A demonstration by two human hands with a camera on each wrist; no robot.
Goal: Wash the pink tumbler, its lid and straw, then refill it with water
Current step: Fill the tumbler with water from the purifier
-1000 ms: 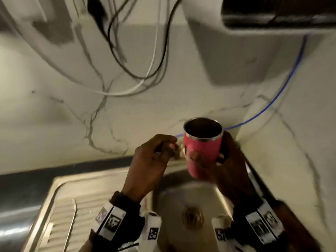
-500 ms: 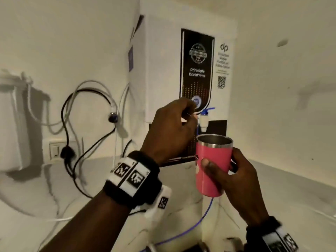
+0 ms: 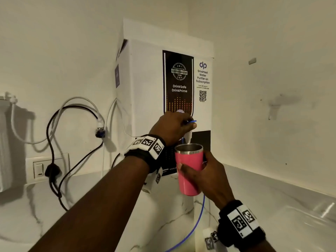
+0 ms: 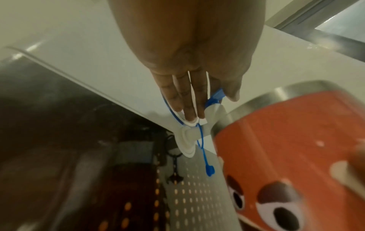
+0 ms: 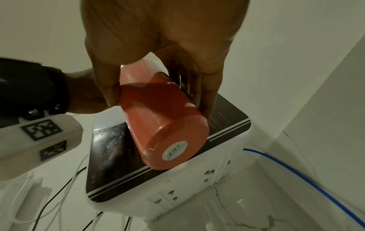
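The pink tumbler (image 3: 189, 171) (image 4: 286, 148) (image 5: 162, 118) has a steel rim, no lid and no straw. My right hand (image 3: 209, 177) (image 5: 158, 46) grips it around the body and holds it upright, its mouth just below the white tap (image 3: 188, 138) (image 4: 213, 112) of the wall-mounted water purifier (image 3: 145, 88) (image 5: 110, 156). My left hand (image 3: 174, 126) (image 4: 197, 93) is on the tap. Its fingers lie along one side and its thumb on the other, at the blue lever (image 3: 192, 121) (image 4: 216, 96). No water stream shows. Lid and straw are out of view.
Black and white cables (image 3: 54, 142) loop down the wall to a socket (image 3: 39, 169) left of the purifier. A thin blue tube (image 3: 198, 220) (image 5: 296, 173) runs down below the tumbler. A white filter housing (image 3: 3, 142) hangs at far left. The marble wall ledge (image 3: 272, 193) runs to the right.
My view rose from the sink to the purifier. My right hand lifted the tumbler up under the tap, and my left hand reached up and took the tap lever.
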